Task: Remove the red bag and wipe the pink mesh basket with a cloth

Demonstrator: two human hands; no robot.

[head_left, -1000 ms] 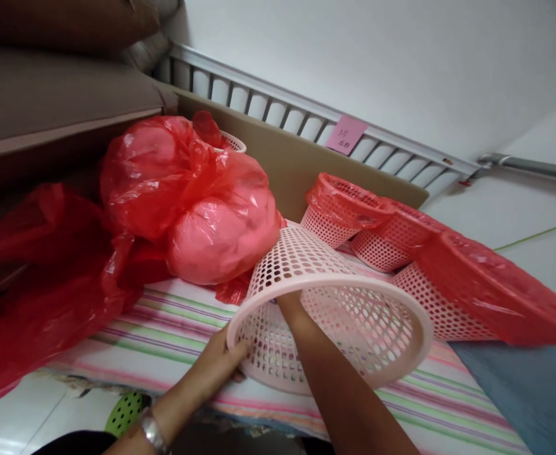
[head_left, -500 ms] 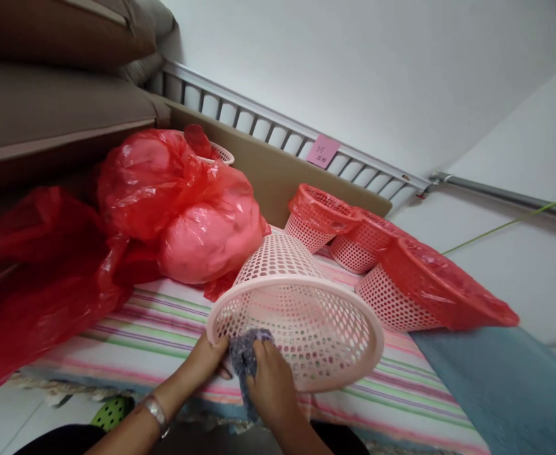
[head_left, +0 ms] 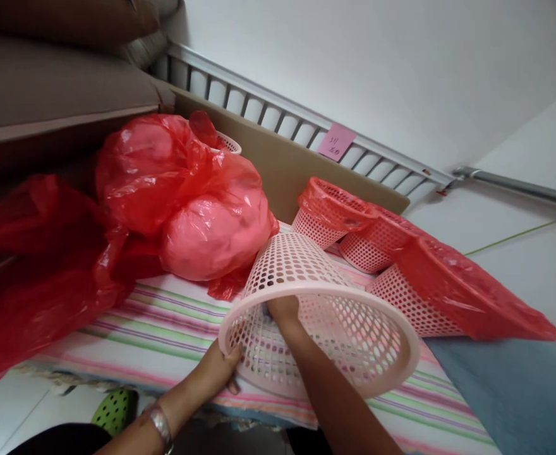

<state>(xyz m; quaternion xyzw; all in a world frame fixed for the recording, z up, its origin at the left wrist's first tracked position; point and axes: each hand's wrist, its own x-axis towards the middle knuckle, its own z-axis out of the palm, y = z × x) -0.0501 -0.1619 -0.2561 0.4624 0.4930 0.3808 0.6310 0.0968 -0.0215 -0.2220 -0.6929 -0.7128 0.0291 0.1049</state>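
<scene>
A pale pink, perforated plastic basket (head_left: 301,259) lies on its side on a striped white cloth (head_left: 164,313), mouth toward the person. The left hand (head_left: 225,371) grips its rim; the right hand (head_left: 284,308) reaches inside, holding a fuzzy grey cloth (head_left: 267,311), mostly hidden. Bulging, translucent red plastic bags (head_left: 216,237) crowd the basket's far left side, and pink baskets lined with red plastic (head_left: 415,306) hem it in behind and to the right. Beyond stand a tan board (head_left: 278,170) and a white slatted rail (head_left: 271,117) bearing a pink paper note (head_left: 337,141).
</scene>
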